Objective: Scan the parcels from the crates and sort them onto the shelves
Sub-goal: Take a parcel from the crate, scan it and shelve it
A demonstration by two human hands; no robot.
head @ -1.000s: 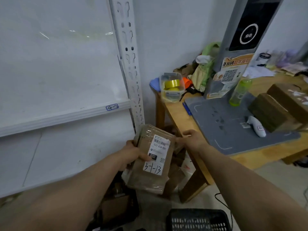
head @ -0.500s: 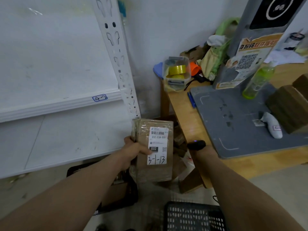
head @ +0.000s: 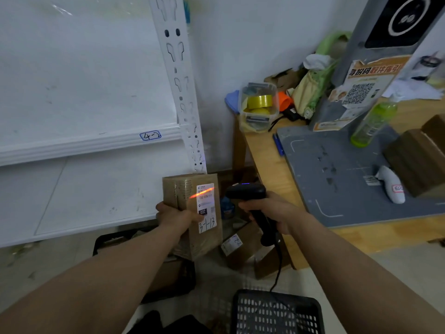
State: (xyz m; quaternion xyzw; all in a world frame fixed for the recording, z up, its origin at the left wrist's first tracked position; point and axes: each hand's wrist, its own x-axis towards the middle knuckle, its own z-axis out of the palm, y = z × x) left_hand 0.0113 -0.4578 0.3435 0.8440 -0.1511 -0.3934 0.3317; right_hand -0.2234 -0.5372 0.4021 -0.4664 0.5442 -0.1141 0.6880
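- Your left hand (head: 177, 216) is gripping one brown parcel (head: 192, 213) by its left edge, thumb pressing on the front, holding it upright in front of the white shelving (head: 96, 141).
- One white label (head: 206, 207) is facing you on that parcel, handwritten "3-1-13" at the bottom and "032" printed above it.
- Your right hand (head: 272, 210) is closed around the handle of one black barcode scanner (head: 250, 196), its head pointing left at the parcel, a blue light glowing on top.
- One orange-red scan line (head: 201, 192) is falling across the upper part of the label, right over the barcode area.
- The scanner's one black cable (head: 278, 268) is hanging down toward the floor.
- Two black crates are showing on the floor: one slotted crate (head: 277, 312) at the bottom, one dark crate (head: 168, 278) under your left forearm.
- More cardboard parcels are lying under the wooden table (head: 269, 165); I'm counting at least two, one (head: 234, 245) with a small white label, the rest too dim to count.
- On the table one grey mat (head: 337, 179) is carrying one white handheld device (head: 391, 184), one green bottle (head: 372, 122) and two brown boxes (head: 414, 160) at the right edge.
- One clear tub (head: 258, 107) is holding yellow tape rolls; two are visible.
- One shelf tag (head: 150, 135) is reading "4-2".
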